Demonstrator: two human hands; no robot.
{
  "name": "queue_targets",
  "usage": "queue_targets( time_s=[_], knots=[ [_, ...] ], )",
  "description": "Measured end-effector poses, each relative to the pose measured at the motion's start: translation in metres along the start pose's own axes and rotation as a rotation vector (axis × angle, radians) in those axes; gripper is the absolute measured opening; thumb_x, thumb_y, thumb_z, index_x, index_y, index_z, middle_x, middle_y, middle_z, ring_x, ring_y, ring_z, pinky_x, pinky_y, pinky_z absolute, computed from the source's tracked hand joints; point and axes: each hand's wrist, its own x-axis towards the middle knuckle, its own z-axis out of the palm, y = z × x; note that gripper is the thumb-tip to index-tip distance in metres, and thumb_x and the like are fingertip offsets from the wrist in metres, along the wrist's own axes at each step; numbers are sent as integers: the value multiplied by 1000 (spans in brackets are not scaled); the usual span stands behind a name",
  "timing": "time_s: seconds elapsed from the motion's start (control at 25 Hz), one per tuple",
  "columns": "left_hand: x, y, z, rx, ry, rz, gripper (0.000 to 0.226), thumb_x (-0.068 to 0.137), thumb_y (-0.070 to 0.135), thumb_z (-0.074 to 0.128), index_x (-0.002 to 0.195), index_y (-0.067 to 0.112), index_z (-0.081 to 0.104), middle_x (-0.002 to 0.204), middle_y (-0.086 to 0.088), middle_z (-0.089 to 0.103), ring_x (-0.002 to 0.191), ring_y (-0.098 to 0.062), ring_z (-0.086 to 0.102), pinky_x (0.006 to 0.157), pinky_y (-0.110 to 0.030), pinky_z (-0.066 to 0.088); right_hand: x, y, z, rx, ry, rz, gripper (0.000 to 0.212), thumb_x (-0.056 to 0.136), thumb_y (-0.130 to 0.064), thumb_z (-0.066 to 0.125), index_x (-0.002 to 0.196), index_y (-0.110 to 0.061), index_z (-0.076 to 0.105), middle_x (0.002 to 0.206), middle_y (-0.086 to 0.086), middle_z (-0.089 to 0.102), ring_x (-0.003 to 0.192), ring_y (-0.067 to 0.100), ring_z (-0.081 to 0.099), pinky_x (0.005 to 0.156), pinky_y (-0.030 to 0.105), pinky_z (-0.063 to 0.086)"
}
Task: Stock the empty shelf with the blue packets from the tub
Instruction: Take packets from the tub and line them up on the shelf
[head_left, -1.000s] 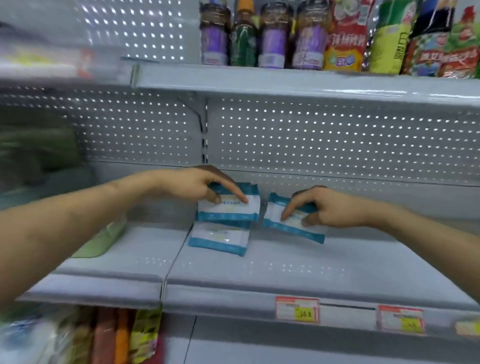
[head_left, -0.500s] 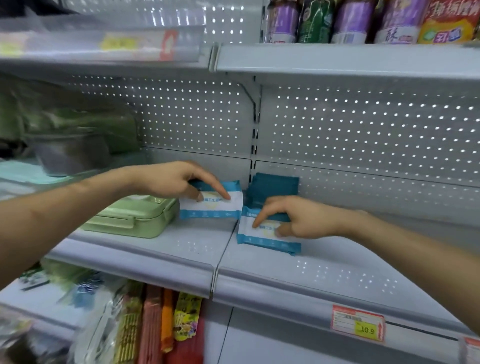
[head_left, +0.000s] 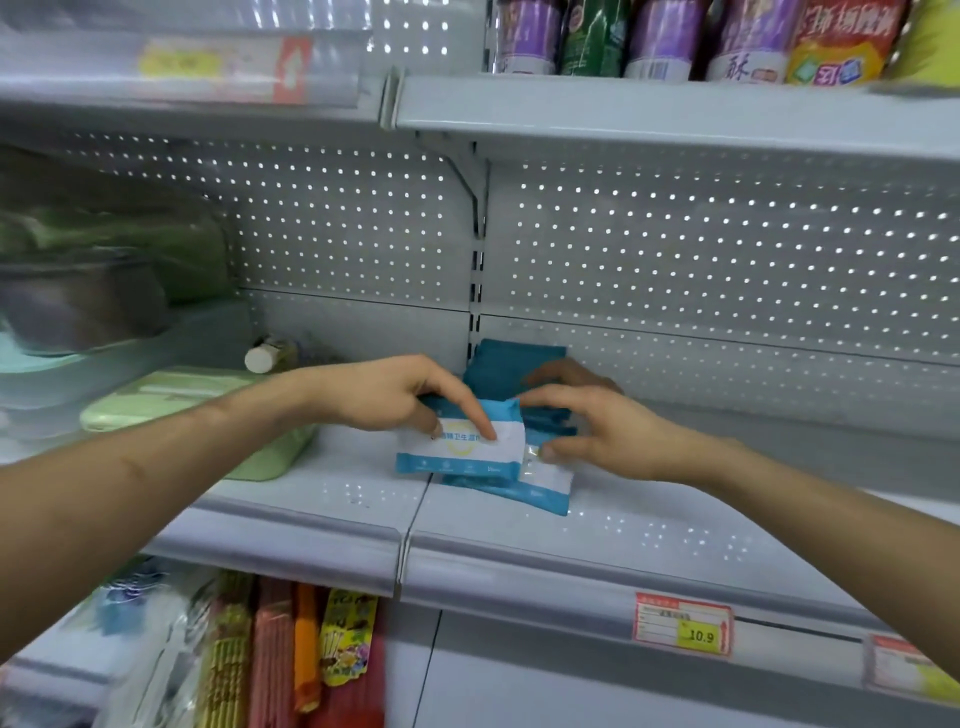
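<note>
My left hand (head_left: 395, 397) pinches a blue-and-white packet (head_left: 457, 452), index finger on its front, holding it upright on the grey shelf (head_left: 623, 525) at the joint between two shelf boards. My right hand (head_left: 602, 428) is spread at the packet's right end: the index fingertip touches its top corner. Its thumb rests on a second packet (head_left: 545, 491) lying flat underneath. Dark teal packets (head_left: 514, 364) stand behind, against the perforated back wall. The tub is out of view.
A pale green lunch box (head_left: 171, 397) sits left of the packets, with a small white-capped bottle (head_left: 262, 357) behind it. Bottles and packs (head_left: 660, 36) fill the shelf above. Packaged goods (head_left: 291, 649) hang below. A 10.9 price tag (head_left: 683, 623) is on the shelf edge.
My left hand has carried its packet rightward, over the flat packet. My right hand has lifted off the flat packet's face and spread around the upright packet's right end.
</note>
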Motion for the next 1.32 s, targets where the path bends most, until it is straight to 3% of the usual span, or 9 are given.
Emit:
queue_targets(
  time_s=[0.2, 0.36, 0.48, 0.64, 0.8, 0.96, 1.12, 1.32],
  knots=[
    [27, 2, 28, 34, -51, 48, 48, 94, -9, 58, 118, 29, 77, 119, 18, 67, 113, -8, 62, 92, -23, 49, -28, 23, -23, -1, 115, 94, 53, 90, -16, 71, 135, -41, 60, 135, -12, 49, 129, 6, 47, 111, 36, 42],
    [37, -3, 41, 157, 33, 99, 48, 91, -4, 64, 112, 36, 76, 124, 16, 54, 122, -2, 50, 105, -26, 39, -51, 31, -26, -31, 80, 217, 52, 93, -17, 68, 135, -46, 57, 133, -23, 55, 112, 0, 54, 100, 31, 47],
    [35, -8, 48, 237, 79, 127, 47, 91, 2, 66, 112, 44, 74, 127, 18, 48, 125, -4, 43, 110, -31, 35, -64, 32, -25, -39, 72, 205, 52, 94, -15, 67, 133, -49, 56, 133, -21, 55, 112, 3, 55, 87, 14, 43],
    [38, -3, 48, 282, 99, 144, 45, 90, 7, 70, 111, 47, 73, 128, 17, 49, 126, -6, 42, 109, -31, 33, -75, 32, -26, -44, 48, 179, 50, 93, -14, 69, 132, -43, 60, 130, -20, 56, 111, 6, 56, 96, 32, 49],
    [61, 29, 54, 185, 125, 183, 46, 91, 3, 69, 116, 40, 73, 137, 14, 49, 135, -4, 40, 113, -25, 33, -100, 38, -36, -93, 50, 231, 46, 93, -20, 69, 131, -43, 59, 127, -14, 55, 105, 6, 56, 95, 35, 49],
    [123, 85, 101, 244, 153, 336, 46, 91, 6, 64, 123, 40, 68, 135, 12, 49, 133, -9, 41, 113, -32, 35, -176, 50, -54, -216, 172, 474, 41, 92, -21, 68, 130, -36, 62, 118, -8, 57, 94, 14, 57, 91, 40, 49],
    [187, 151, 183, 274, 171, 491, 39, 97, 14, 61, 131, 32, 64, 128, 9, 52, 120, -11, 41, 99, -28, 33, -283, 50, -76, -320, 308, 698, 37, 90, -17, 67, 125, -29, 66, 110, -9, 58, 88, 13, 54, 88, 38, 48],
    [235, 244, 295, 199, 45, 836, 38, 94, 17, 59, 131, 25, 66, 124, 1, 58, 117, -18, 51, 104, -32, 38, -445, 33, -74, -429, 548, 1053, 37, 88, -12, 63, 123, -24, 66, 113, -2, 57, 91, 13, 50, 86, 35, 46]
  ],
)
